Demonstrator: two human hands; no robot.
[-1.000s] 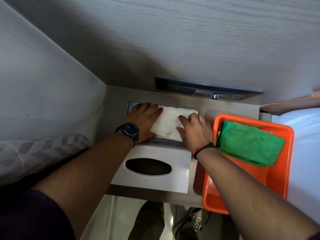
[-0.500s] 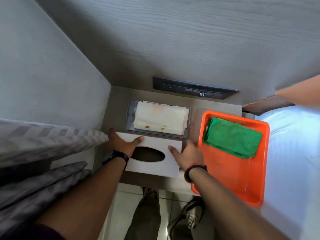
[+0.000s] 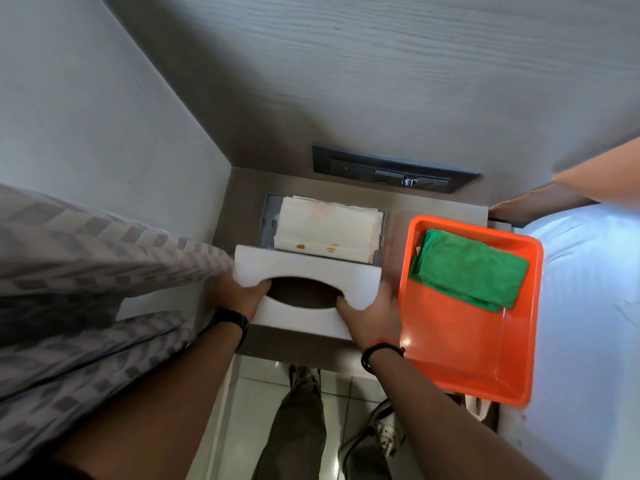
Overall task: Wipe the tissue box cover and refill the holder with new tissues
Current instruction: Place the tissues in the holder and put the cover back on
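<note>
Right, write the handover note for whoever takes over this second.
Left hand: grips the cover at its left end, thumb in the oval slot.
Right hand: grips the right end, thumb in the slot too.
Cover: off the holder, held over its near edge.
Tissues: stacked in the holder.
Cloth: folded in the tray, to the right.
Done: holder is filled. Whether the cover was wiped cannot be told.
Left: seat the cover on the holder.
</note>
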